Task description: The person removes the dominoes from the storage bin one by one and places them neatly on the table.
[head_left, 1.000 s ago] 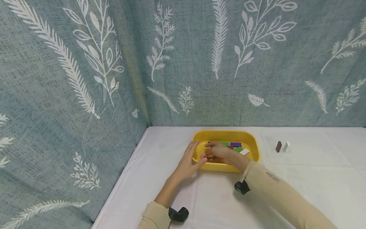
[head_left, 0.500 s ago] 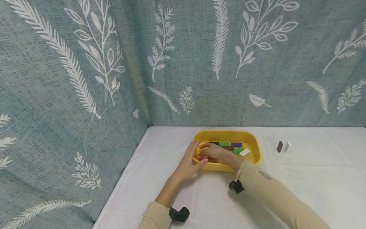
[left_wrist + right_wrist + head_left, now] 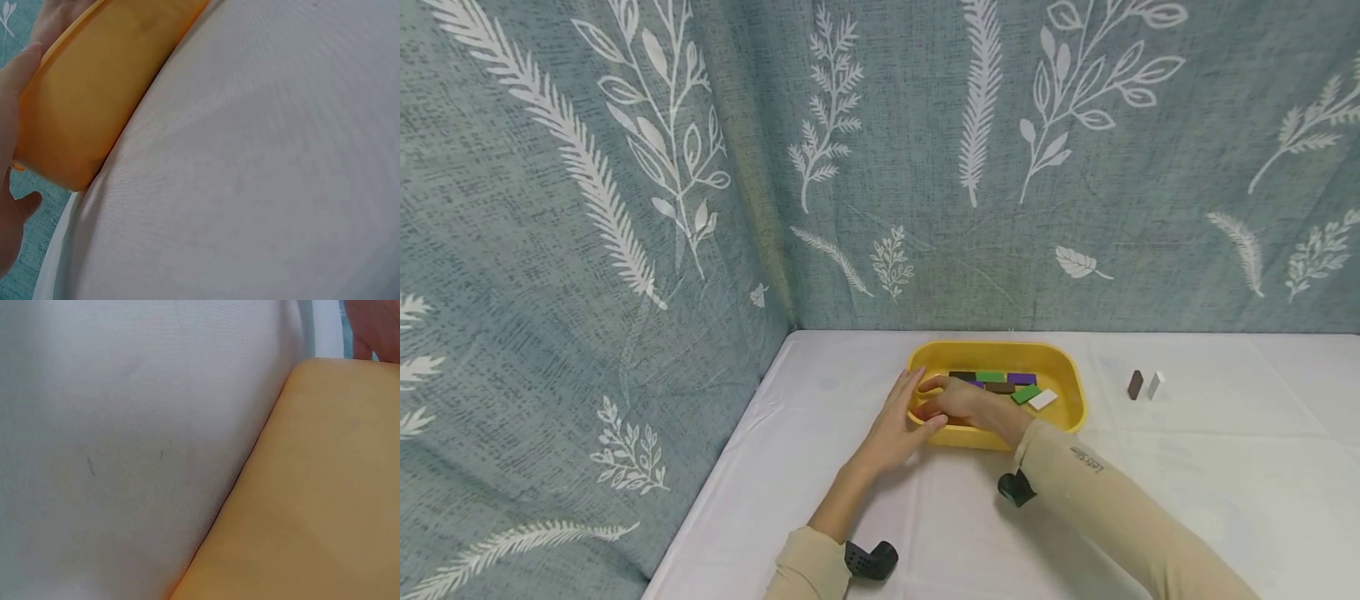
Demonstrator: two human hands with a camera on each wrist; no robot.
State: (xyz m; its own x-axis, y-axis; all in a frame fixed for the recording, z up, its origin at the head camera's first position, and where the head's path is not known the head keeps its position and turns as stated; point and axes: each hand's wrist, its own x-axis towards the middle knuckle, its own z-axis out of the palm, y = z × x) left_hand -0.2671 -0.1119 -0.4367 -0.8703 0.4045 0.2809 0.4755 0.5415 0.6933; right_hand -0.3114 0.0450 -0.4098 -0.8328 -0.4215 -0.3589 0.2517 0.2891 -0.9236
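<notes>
A yellow plastic bin [image 3: 977, 437] stands on the white-covered table. My left hand [image 3: 891, 425] rests at its left front corner, fingers stretched along the left side and thumb at the front rim. My right hand [image 3: 958, 400] reaches down inside the left part of the bin with bent fingers. Its fingertips are close to the left wall, and I cannot tell what lies between them. Several small blocks lie to its right in the bin: a green block [image 3: 990, 377], a purple block [image 3: 1022, 379], a brown block [image 3: 1000, 388] and a white block [image 3: 1043, 400] among them.
To the right of the bin a dark brown block [image 3: 1135, 385] and another white block [image 3: 1156, 386] stand upright on the table [image 3: 1225, 483]. A blue-green curtain [image 3: 985, 267] with white leaf prints hangs behind the table and along its left side.
My right hand has shifted slightly left inside the bin, uncovering more blocks. A pink block seen at its fingertips earlier moved left with it and is now hidden. My left hand stays put.
</notes>
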